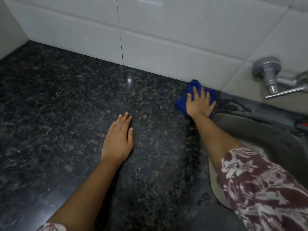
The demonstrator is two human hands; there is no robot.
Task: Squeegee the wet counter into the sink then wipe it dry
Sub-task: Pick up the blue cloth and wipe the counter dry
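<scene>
The dark speckled granite counter (66, 105) fills the left and middle of the head view. A blue cloth (183, 99) lies at the counter's back right corner, against the white tiled wall and next to the sink's edge. My right hand (199, 104) presses flat on the cloth with its fingers spread. My left hand (119, 139) rests palm down on the bare counter in the middle, holding nothing. The grey sink (270, 135) sits to the right, partly hidden by my right arm and patterned sleeve. No squeegee is in view.
A metal tap (273, 80) juts from the tiled wall above the sink at the right. White tiles (150, 39) close the back, and a side wall closes the far left. A red object (301, 125) peeks at the sink's far right edge.
</scene>
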